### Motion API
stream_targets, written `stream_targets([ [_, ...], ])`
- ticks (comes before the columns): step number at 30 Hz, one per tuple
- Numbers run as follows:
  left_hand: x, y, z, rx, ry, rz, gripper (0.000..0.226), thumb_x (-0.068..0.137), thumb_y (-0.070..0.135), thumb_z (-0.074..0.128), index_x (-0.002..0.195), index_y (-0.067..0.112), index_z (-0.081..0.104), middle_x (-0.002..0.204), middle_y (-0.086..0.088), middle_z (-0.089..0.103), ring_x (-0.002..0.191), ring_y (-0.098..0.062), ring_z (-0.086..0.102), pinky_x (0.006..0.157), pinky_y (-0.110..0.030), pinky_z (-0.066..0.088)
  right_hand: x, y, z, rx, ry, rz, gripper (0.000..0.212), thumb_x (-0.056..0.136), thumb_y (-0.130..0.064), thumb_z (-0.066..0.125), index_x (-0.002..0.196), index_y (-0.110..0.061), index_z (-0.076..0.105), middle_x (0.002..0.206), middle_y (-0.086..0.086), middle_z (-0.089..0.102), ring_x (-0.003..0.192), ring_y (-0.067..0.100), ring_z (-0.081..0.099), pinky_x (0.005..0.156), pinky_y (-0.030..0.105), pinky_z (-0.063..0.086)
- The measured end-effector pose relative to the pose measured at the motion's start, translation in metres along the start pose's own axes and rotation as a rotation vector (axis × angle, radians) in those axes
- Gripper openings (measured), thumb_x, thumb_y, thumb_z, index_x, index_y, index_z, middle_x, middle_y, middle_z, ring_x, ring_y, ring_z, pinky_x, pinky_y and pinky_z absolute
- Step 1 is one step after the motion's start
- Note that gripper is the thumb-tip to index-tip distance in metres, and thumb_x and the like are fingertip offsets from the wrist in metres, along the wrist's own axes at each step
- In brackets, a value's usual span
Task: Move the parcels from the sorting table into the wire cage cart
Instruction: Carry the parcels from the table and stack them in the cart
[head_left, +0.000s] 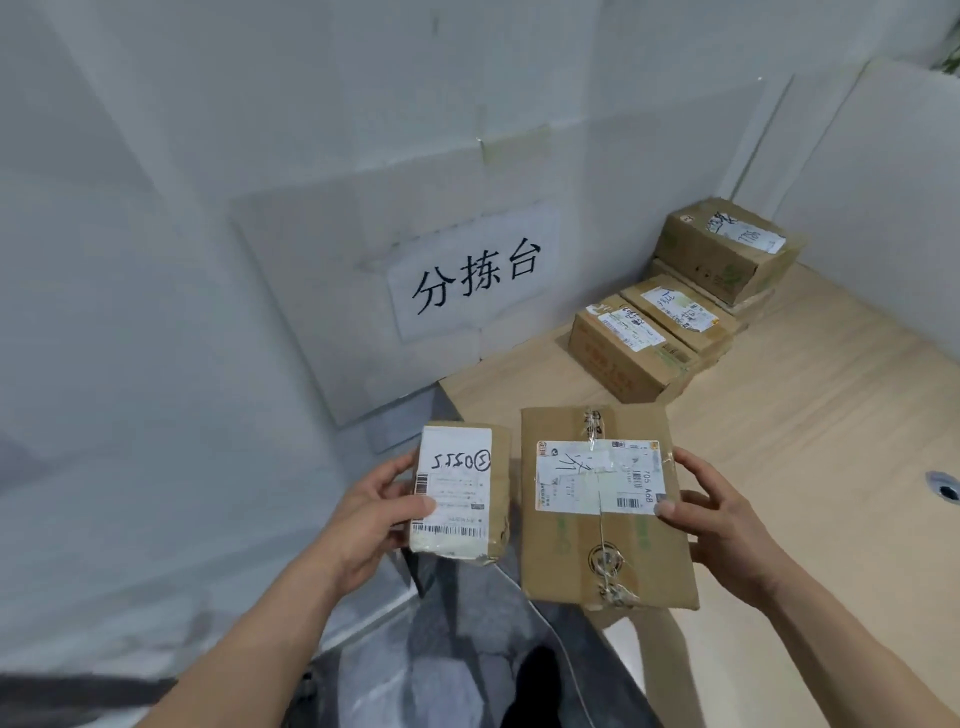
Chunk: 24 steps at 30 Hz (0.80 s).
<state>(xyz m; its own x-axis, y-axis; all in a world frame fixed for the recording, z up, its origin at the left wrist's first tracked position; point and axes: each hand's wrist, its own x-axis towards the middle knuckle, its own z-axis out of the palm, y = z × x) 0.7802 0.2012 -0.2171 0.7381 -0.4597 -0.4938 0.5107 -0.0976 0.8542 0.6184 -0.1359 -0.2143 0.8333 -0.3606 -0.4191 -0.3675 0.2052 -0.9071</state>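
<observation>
My left hand (366, 512) grips a small cardboard parcel (498, 467) with a white label marked in black pen, held in the air off the table's left edge. My right hand (719, 525) grips a larger flat cardboard parcel (571, 551) by its right side, thumb on its white label; it hangs over the near left corner of the wooden sorting table (810, 415). The two parcels sit side by side, almost touching. No wire cage cart is in view.
Several more cardboard parcels are stacked at the table's far corner: a low box (618, 358), a flat one (675, 312) behind it and a taller box (727, 249). A white wall with a paper sign (475, 275) stands behind. A round cable hole (943, 486) is at right.
</observation>
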Motion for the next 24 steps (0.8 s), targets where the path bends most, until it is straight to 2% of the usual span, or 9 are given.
stream_targets([
  [2, -0.027, -0.005, -0.018, -0.019, 0.038, 0.015, 0.077, 0.063, 0.006, 0.076, 0.136, 0.023, 0.055, 0.112, -0.011, 0.075, 0.095, -0.029, 0.073, 0.083, -0.043, 0.054, -0.01, 0.0, 0.019, -0.021, -0.05, 0.004, 0.086, 0.053, -0.032, 0.091, 0.131, -0.045, 0.056, 0.107, 0.013, 0.076, 0.099, 0.033, 0.071, 0.079, 0.055, 0.059],
  [4, -0.051, -0.009, -0.032, -0.051, 0.087, 0.032, 0.077, 0.061, 0.007, 0.075, 0.134, 0.023, 0.056, 0.111, -0.011, 0.075, 0.095, -0.03, 0.073, 0.079, -0.042, 0.056, -0.016, 0.002, 0.035, -0.026, -0.074, 0.003, 0.098, 0.039, -0.039, 0.096, 0.129, -0.046, 0.056, 0.109, 0.012, 0.076, 0.095, 0.03, 0.071, 0.071, 0.045, 0.057],
  [8, -0.092, -0.019, -0.052, -0.105, 0.187, 0.067, 0.076, 0.059, 0.005, 0.075, 0.13, 0.023, 0.057, 0.108, -0.011, 0.076, 0.09, -0.028, 0.074, 0.071, -0.038, 0.056, -0.021, 0.0, 0.063, -0.014, -0.166, -0.012, 0.071, 0.062, -0.02, 0.078, 0.125, -0.046, 0.058, 0.108, 0.013, 0.076, 0.088, 0.028, 0.069, 0.069, 0.041, 0.051],
  [11, -0.123, -0.031, -0.06, -0.136, 0.286, 0.096, 0.074, 0.059, 0.004, 0.075, 0.128, 0.023, 0.057, 0.108, -0.014, 0.075, 0.095, -0.033, 0.073, 0.081, -0.047, 0.056, -0.017, -0.002, 0.081, -0.064, -0.253, -0.021, 0.078, 0.062, -0.005, 0.081, 0.126, -0.044, 0.058, 0.109, 0.013, 0.076, 0.092, 0.031, 0.07, 0.067, 0.04, 0.052],
  [13, -0.145, -0.039, -0.062, -0.152, 0.359, 0.112, 0.072, 0.06, 0.002, 0.076, 0.126, 0.023, 0.056, 0.108, -0.015, 0.075, 0.1, -0.038, 0.071, 0.087, -0.053, 0.055, -0.011, -0.003, 0.094, -0.063, -0.305, -0.025, 0.07, 0.07, -0.008, 0.074, 0.13, -0.04, 0.057, 0.112, 0.015, 0.075, 0.095, 0.034, 0.07, 0.068, 0.04, 0.054],
  [17, -0.19, -0.061, -0.063, -0.208, 0.499, 0.118, 0.062, 0.077, -0.015, 0.072, 0.127, 0.017, 0.053, 0.108, -0.018, 0.074, 0.101, -0.042, 0.07, 0.081, -0.05, 0.06, -0.004, 0.002, 0.119, -0.078, -0.459, -0.001, 0.072, 0.073, -0.004, 0.066, 0.139, -0.03, 0.054, 0.113, 0.018, 0.074, 0.096, 0.033, 0.071, 0.07, 0.04, 0.061],
  [19, -0.214, -0.076, -0.058, -0.241, 0.567, 0.122, 0.063, 0.074, -0.012, 0.073, 0.127, 0.015, 0.053, 0.109, -0.02, 0.073, 0.101, -0.042, 0.07, 0.085, -0.054, 0.058, -0.006, 0.006, 0.131, -0.078, -0.535, 0.031, 0.07, 0.072, -0.001, 0.065, 0.135, -0.029, 0.056, 0.11, 0.02, 0.074, 0.091, 0.03, 0.073, 0.067, 0.035, 0.063],
  [20, -0.225, -0.084, -0.054, -0.256, 0.607, 0.122, 0.066, 0.07, -0.009, 0.074, 0.128, 0.014, 0.053, 0.11, -0.021, 0.073, 0.1, -0.041, 0.071, 0.084, -0.053, 0.059, -0.008, 0.008, 0.137, -0.081, -0.573, 0.046, 0.069, 0.071, 0.0, 0.065, 0.133, -0.03, 0.057, 0.11, 0.021, 0.074, 0.09, 0.03, 0.073, 0.067, 0.034, 0.063],
  [24, -0.273, -0.115, -0.037, -0.339, 0.746, 0.124, 0.069, 0.069, -0.014, 0.076, 0.128, 0.011, 0.053, 0.118, -0.025, 0.067, 0.089, -0.033, 0.072, 0.063, -0.038, 0.06, -0.023, 0.025, 0.165, -0.135, -0.7, 0.084, 0.069, 0.066, -0.002, 0.07, 0.126, -0.035, 0.061, 0.111, 0.02, 0.074, 0.092, 0.031, 0.072, 0.078, 0.042, 0.06],
])
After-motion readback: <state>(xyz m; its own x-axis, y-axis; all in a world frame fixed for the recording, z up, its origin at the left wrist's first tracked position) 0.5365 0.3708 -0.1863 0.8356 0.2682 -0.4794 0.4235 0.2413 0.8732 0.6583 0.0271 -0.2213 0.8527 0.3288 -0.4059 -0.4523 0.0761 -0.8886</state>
